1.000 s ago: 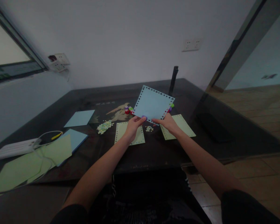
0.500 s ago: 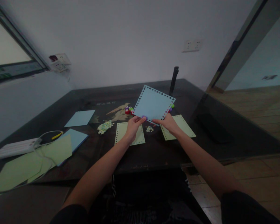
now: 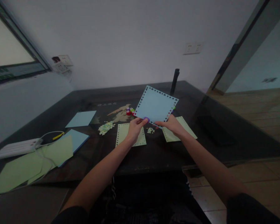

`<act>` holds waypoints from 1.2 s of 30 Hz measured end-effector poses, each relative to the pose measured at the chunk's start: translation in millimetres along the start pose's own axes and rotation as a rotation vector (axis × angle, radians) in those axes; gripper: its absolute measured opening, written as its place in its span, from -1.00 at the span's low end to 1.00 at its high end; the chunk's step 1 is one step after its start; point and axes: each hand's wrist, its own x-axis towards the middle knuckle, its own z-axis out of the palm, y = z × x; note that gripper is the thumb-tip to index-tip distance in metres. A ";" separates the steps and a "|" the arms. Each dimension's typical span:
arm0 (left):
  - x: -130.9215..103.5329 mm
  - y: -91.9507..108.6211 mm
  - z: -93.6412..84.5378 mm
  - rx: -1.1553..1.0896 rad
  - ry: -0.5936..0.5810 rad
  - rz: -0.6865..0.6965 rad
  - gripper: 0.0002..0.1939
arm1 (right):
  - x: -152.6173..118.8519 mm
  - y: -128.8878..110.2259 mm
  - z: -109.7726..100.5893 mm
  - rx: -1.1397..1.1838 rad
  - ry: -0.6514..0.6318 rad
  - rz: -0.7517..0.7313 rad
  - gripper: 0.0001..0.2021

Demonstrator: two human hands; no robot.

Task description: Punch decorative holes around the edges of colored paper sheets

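Note:
A light blue sheet (image 3: 156, 105) with small shapes punched along its edges is held up at a tilt above the table. My left hand (image 3: 135, 128) is closed on a small purple punch (image 3: 146, 119) at the sheet's lower edge. With thumb and fingers, my right hand (image 3: 172, 125) grips the sheet's lower right part. Below lie two pale yellow sheets with punched borders, one (image 3: 140, 140) under my left hand and the other (image 3: 188, 130) by my right wrist. Several small coloured punches (image 3: 130, 111) stand behind the left hand.
Small paper bits form a larger pile (image 3: 105, 128) and a smaller one (image 3: 150, 130). Blue sheets (image 3: 81, 119), yellow-green sheets (image 3: 18, 168) and a white power strip (image 3: 16, 148) with a cable lie left. A black upright object (image 3: 175, 82) stands behind; a dark flat object (image 3: 216, 130) lies right.
The view has shifted slightly. Both hands still hold the blue sheet and the purple punch at nearly the same place and tilt.

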 end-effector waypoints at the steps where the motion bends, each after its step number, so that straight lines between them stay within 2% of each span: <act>1: -1.1 0.6 1.2 0.003 -0.007 -0.001 -0.65 | -2.3 -0.4 -1.4 -0.008 0.020 -0.009 -0.58; 5: -5.9 0.9 7.2 0.024 -0.022 -0.037 -0.67 | -11.4 6.6 -6.5 0.016 0.054 -0.011 -0.59; 10: -8.5 -3.0 11.1 0.044 -0.039 -0.083 -0.65 | -14.9 22.2 -5.8 0.053 0.132 -0.039 -0.49; 18: -7.5 -5.4 8.2 0.083 -0.037 -0.103 -0.68 | -11.0 32.5 -3.0 -0.020 0.201 -0.074 -0.43; 27: -2.5 -5.1 1.7 0.086 -0.082 -0.221 -0.62 | -9.9 35.1 -3.6 -0.063 0.202 -0.052 -0.46; 32: -1.7 0.0 -2.1 0.123 -0.144 -0.282 -0.66 | -11.0 34.0 -2.5 0.029 0.207 -0.021 -0.47; 36: -2.4 8.4 -2.7 0.188 -0.176 -0.327 -0.64 | -12.1 31.7 -2.5 0.189 0.169 0.077 -0.51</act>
